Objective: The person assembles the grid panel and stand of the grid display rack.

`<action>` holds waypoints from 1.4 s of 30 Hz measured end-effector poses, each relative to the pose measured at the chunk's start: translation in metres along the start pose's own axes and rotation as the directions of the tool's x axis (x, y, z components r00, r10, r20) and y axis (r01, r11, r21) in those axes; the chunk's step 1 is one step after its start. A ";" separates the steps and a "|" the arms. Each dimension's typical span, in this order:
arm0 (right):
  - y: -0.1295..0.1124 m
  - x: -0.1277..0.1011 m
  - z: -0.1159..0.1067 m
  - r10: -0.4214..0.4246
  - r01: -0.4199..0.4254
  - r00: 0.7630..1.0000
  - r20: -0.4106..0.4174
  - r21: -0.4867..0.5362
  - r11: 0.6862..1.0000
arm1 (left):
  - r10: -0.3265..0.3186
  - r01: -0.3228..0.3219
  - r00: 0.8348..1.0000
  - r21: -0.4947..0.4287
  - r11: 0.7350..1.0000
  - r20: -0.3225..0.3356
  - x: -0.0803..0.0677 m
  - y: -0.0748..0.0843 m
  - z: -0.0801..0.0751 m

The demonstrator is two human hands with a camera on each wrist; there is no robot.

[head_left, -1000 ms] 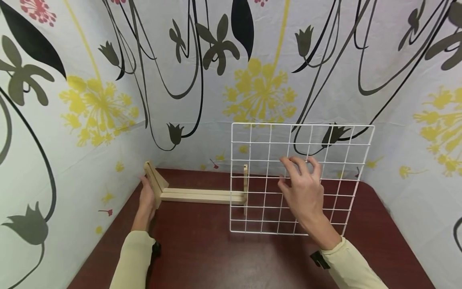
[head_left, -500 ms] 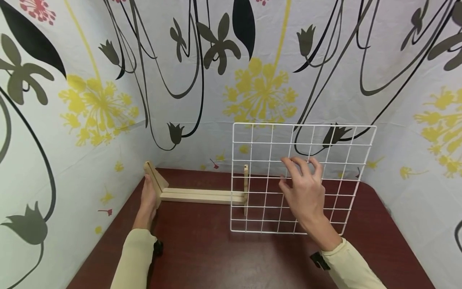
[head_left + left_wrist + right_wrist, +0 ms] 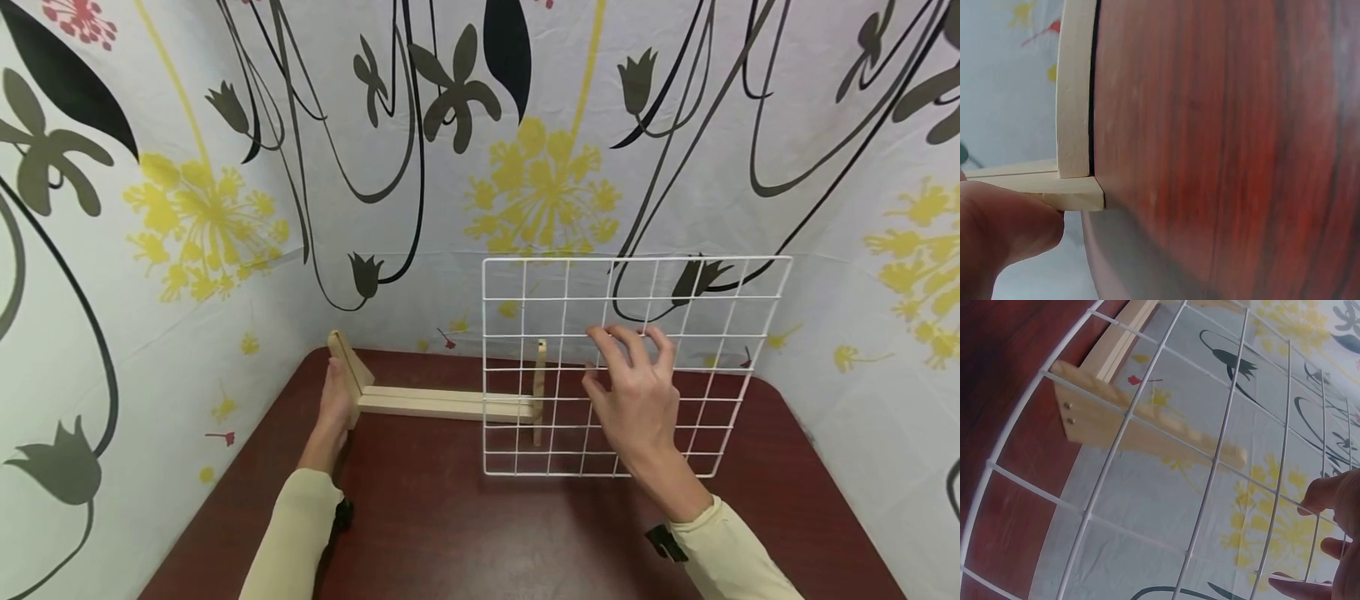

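Note:
A pale wooden stand (image 3: 435,403) lies across the table, a crossbar joining two upright end pieces. My left hand (image 3: 334,398) rests along the outer face of its left end piece (image 3: 349,379), fingers extended. In the left wrist view a digit (image 3: 1010,225) lies against the wood. My right hand (image 3: 637,392) grips a white wire grid panel (image 3: 483,297), fingertips hooked at its wires. The panel is held nearly upright, its left part overlapping the stand's right end piece (image 3: 540,375). The right wrist view shows that piece (image 3: 1141,425) with a notched edge and two screws.
The table (image 3: 435,525) is dark reddish brown with rounded back corners. White fabric (image 3: 420,208) with flowers and stems surrounds it on the back and both sides. The stand sits near the back edge.
My left hand and the wooden stand have shifted to the right, so more of the stand sits behind the panel. The wire panel has turned slightly; my right hand has hardly moved.

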State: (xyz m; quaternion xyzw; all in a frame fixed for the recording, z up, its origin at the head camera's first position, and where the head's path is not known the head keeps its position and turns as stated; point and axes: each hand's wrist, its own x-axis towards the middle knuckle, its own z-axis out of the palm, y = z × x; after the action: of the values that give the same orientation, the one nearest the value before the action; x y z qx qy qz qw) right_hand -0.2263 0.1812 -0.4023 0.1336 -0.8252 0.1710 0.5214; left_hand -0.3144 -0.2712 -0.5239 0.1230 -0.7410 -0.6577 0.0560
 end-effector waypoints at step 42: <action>0.015 -0.005 -0.004 0.073 -0.073 0.996 -0.053 -0.008 0.997 | 0.216 -0.215 0.976 -0.105 0.971 -0.005 -0.013 0.017 0.186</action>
State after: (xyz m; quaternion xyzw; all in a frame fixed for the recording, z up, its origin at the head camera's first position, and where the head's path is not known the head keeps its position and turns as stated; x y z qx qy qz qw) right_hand -0.2264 0.1964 -0.4077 0.0963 -0.8164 0.1893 0.5370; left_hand -0.3496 -0.0870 -0.5304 0.0366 -0.7146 -0.6862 0.1311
